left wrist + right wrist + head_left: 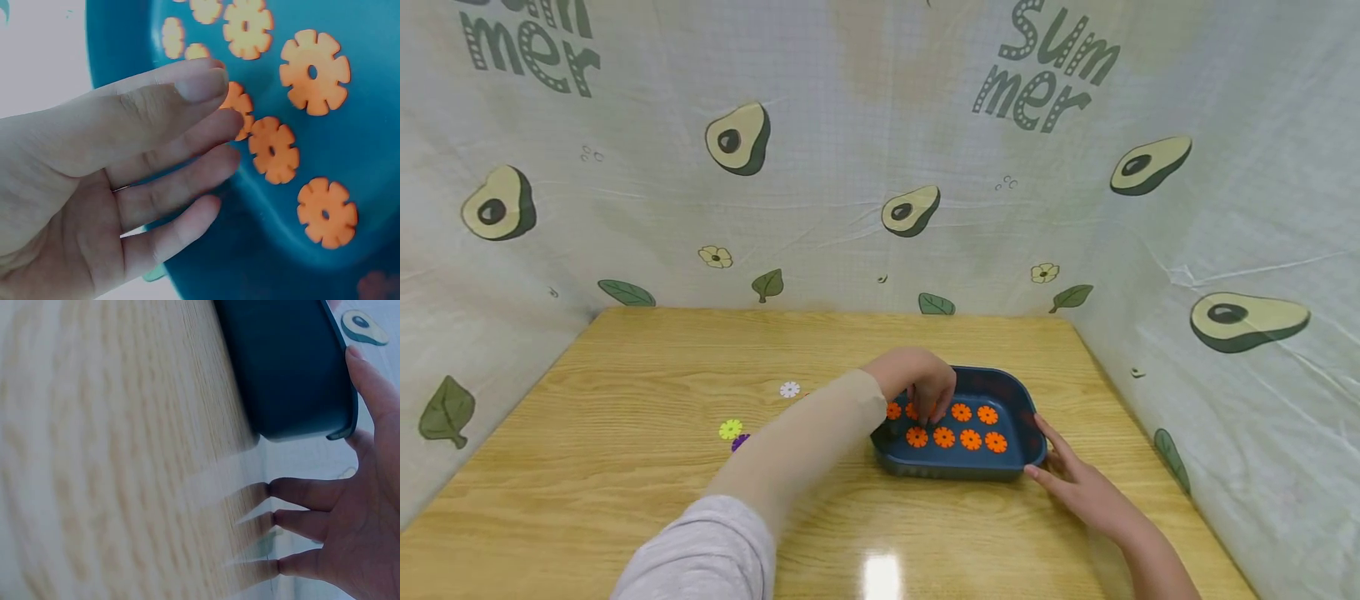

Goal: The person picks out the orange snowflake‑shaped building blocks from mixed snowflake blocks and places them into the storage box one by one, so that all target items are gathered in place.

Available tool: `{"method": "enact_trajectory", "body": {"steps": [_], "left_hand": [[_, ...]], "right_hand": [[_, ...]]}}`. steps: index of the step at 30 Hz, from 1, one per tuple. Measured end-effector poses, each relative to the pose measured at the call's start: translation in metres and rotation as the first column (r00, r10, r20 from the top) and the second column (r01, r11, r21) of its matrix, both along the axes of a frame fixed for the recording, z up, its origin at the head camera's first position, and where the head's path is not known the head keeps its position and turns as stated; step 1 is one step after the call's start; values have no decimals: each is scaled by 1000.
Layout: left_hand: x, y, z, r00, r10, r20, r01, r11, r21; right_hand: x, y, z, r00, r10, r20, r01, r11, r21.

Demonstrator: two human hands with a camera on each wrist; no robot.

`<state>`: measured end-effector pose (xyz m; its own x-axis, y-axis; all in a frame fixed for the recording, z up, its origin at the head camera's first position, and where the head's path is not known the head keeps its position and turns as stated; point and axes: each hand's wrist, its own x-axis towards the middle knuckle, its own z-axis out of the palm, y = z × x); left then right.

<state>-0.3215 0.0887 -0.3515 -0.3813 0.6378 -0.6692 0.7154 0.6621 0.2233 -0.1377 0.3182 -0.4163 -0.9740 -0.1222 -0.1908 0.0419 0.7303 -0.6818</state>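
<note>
A dark blue rectangular tray with rounded corners holds several orange notched discs, flower-like with a centre hole, laid in two rows. My left hand reaches down into the tray over the far row. In the left wrist view its thumb lies in front of the index finger, and the other fingers are loosely bent beside an orange disc. What lies behind the thumb is hidden. At the tray's right end my right hand holds the rim with thumb and index finger. Its other fingertips rest on the table.
Left of the tray on the wooden table lie a white disc, a yellow-green disc and a purple disc, which my left arm partly covers. A printed cloth hangs behind the table and at both sides.
</note>
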Motion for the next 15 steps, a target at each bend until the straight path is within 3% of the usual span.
{"method": "enact_trajectory", "body": {"steps": [3,7,15], "left_hand": [[2,-5,6,998,-46,-51,47,999,25],[5,-14,11,995,-75,-58,79,994,72],[17,-46,11,993,-40,-109,63,976,210]], "right_hand": [[0,1,0,1000,-1,1,1,1000,6],[1,2,0,1000,-5,1,5,1000,8],[1,0,0,1000,5,-7,-5,1000,0]]}}
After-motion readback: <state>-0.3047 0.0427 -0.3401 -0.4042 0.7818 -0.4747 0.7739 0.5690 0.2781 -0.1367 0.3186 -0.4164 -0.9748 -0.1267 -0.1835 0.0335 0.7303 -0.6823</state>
